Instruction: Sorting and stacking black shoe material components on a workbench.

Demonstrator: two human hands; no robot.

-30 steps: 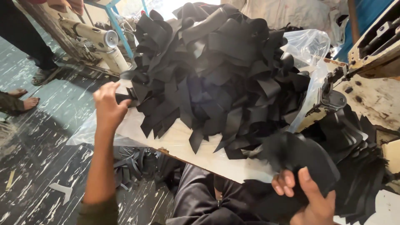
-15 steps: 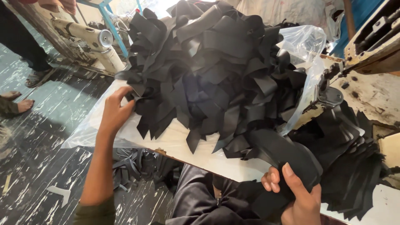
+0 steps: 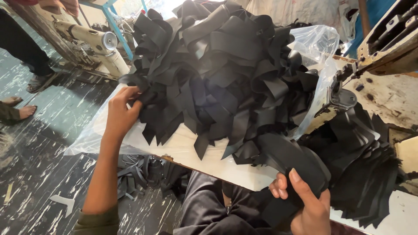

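Observation:
A big heap of black fabric strips [image 3: 222, 74] lies on a clear plastic sheet [image 3: 93, 135] over a white table [image 3: 209, 163]. My left hand [image 3: 119, 115] grips a strip at the heap's left edge, fingers pinched into the pile. My right hand [image 3: 305, 204] is low at the right and holds a wide black fabric piece [image 3: 289, 156] that curves up to the heap's near edge. Black trousers on my lap show beneath the table edge.
A sewing machine head [image 3: 387, 43] stands at the right, with a flat stack of black cut pieces [image 3: 365, 165] beside it. Another cream sewing machine [image 3: 93, 43] is at the back left. Other people's feet [image 3: 21, 111] rest on the dark floor; scraps [image 3: 139, 174] lie under the table.
My left hand has moved right and up from the plastic edge into the heap and taken hold of a strip. My right hand keeps the wide black piece, shifted slightly.

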